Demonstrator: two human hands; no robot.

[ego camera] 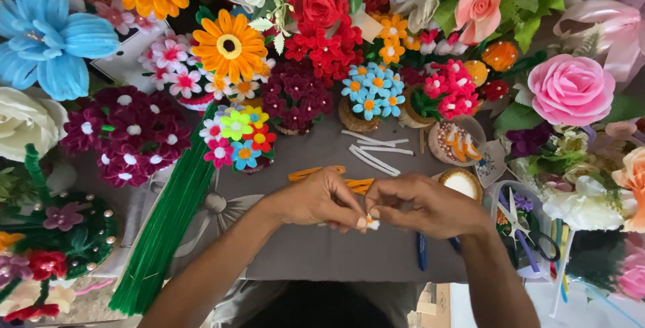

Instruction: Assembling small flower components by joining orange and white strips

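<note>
White and fuzzy, a small flower piece (368,222) sits pinched between the fingertips of both hands over the grey surface (316,251). The left hand (321,199) closes thumb and forefinger on it from one side, and the right hand (422,206) meets it from the other, fingers curled narrow around the same bit. To shape it well, the grip should probably stay light and close to the tips, since so small a piece could crush or slip from sight.

Just beyond the left hand lie orange pipe cleaners (317,172), and farther out from both hands, a few white strips (376,152). A long bundle of green pipe cleaners (164,224) runs well to the left of the left hand. Just beyond the right hand sits a small round dish (461,183) with a pale filling; past that hand, a clear container holds scissors (527,228). A blue pen (422,253) lies under the right wrist. Finished flowers crowd every side, among them an orange daisy (229,46) and a pink rose (571,89), leaving only a modest working patch near the hands.
</note>
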